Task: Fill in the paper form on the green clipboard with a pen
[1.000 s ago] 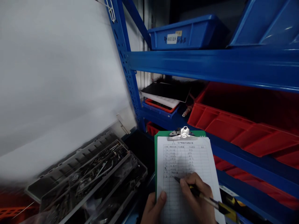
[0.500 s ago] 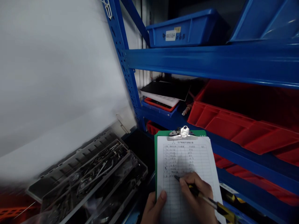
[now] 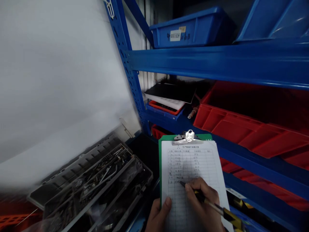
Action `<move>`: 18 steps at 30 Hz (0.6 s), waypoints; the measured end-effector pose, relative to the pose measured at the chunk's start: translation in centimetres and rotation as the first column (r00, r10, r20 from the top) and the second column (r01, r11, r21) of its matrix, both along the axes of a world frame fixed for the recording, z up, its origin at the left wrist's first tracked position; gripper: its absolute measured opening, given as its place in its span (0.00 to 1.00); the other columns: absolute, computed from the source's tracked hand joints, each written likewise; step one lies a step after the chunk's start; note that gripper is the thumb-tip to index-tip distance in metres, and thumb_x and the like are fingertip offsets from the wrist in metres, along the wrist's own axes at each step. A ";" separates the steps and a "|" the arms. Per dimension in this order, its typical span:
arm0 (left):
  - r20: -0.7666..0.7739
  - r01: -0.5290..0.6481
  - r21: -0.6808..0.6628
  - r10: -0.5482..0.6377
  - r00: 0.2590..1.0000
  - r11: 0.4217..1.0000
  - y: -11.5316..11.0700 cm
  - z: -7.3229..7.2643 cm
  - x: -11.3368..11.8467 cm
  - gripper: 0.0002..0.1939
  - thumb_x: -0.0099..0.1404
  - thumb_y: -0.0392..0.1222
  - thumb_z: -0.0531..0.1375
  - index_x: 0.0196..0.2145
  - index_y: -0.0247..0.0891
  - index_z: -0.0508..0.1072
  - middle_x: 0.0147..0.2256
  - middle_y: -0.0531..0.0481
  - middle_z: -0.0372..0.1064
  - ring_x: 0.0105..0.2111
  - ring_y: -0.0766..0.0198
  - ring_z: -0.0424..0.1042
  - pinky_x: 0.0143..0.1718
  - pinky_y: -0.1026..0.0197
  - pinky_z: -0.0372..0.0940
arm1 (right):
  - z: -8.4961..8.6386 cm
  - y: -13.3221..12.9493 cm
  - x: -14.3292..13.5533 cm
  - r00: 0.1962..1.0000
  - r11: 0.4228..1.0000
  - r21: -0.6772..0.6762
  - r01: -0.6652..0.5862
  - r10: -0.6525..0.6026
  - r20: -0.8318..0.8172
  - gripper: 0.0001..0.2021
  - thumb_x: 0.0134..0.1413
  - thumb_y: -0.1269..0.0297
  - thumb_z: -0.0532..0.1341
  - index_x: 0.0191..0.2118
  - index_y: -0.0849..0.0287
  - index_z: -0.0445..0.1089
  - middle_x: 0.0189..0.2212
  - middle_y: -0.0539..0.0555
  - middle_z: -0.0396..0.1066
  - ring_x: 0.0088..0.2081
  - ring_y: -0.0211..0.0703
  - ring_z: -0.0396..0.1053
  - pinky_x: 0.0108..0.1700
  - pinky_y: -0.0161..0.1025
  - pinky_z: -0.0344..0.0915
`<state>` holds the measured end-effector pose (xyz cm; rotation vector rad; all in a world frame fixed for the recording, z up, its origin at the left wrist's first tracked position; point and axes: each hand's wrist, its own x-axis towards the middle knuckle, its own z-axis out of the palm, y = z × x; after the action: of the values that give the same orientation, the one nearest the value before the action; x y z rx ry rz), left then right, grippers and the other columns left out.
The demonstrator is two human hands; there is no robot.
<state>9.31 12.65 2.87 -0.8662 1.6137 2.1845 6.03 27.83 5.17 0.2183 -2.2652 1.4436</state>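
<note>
A green clipboard with a metal clip holds a printed form, its upper rows filled with handwriting. My left hand grips the clipboard's lower left edge, thumb on the paper and the other fingers hidden behind the board. My right hand is closed around a black pen, whose tip is at the lowest written row. Below the right hand, a tool with black and yellow handles shows at the bottom edge; how it is supported cannot be made out.
At the left lies an open grey case full of metal tools and parts. A blue shelf rack stands ahead, bearing a blue bin, a large red bin and stacked trays under a black sheet. A pale wall rises on the left.
The view has shifted very slightly. Both hands keep their hold, and the pen tip stays around the same row of the form.
</note>
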 end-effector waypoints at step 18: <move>0.022 -0.023 0.068 0.022 1.000 0.997 -0.1 -0.2 0.2 0.33 0.38 0.65 0.71 0.33 0.34 0.77 0.32 0.42 0.77 0.42 0.43 0.74 0.44 0.49 0.67 | 0.2 0.9 -0.1 0.993 0.998 0.057 -0.015 0.021 -0.118 0.12 0.60 0.67 0.58 0.25 0.57 0.59 0.19 0.46 0.64 0.21 0.33 0.64 0.24 0.28 0.62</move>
<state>9.48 12.55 2.63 -0.8889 1.5170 2.2245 5.88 28.70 5.39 0.3343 -2.2141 1.3401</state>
